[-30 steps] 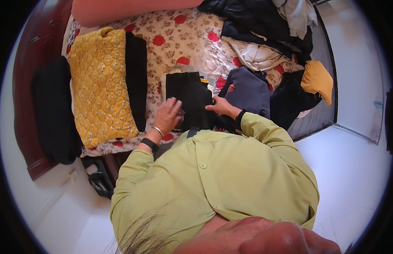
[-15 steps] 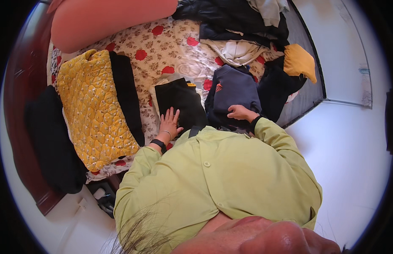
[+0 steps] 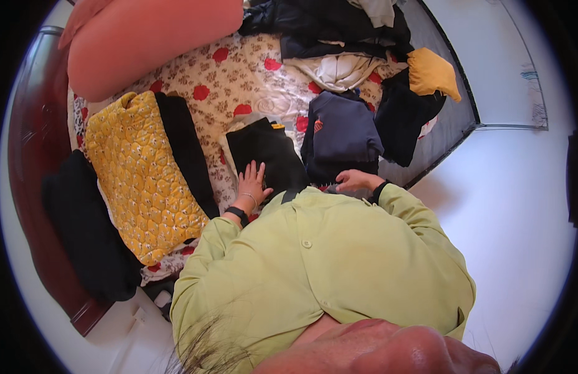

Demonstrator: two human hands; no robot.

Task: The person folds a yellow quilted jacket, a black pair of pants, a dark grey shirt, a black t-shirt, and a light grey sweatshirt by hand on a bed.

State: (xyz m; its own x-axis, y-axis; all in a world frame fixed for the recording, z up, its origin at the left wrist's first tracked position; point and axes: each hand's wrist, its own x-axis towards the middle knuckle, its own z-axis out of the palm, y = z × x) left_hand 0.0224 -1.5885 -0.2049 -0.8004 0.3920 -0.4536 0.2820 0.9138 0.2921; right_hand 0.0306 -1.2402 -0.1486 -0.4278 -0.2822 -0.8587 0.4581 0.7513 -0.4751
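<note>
My left hand (image 3: 252,187) lies flat, fingers spread, on a folded black garment (image 3: 264,149) at the near side of the bed. Pale cloth shows from beneath that garment, and a small yellow patch marks its far corner. To the right is a folded dark grey-blue garment (image 3: 345,128) with a small red print, resting on darker cloth. My right hand (image 3: 358,180) is just nearer than this pile, its fingers curled toward the thumb. Grey cloth shows by its fingertips; whether they pinch it is hard to make out.
Folded on the left are a yellow quilted garment (image 3: 142,181) and black clothes (image 3: 89,227). A pink bolster (image 3: 155,47) lies far left on the flowered bedsheet (image 3: 245,75). Dark clothes (image 3: 332,25) and a yellow cloth (image 3: 433,73) lie toward the far right.
My right hand has come off the grey-blue garment's near part and moved slightly nearer and right. My left hand stays on the black garment. The view has shifted slightly.
</note>
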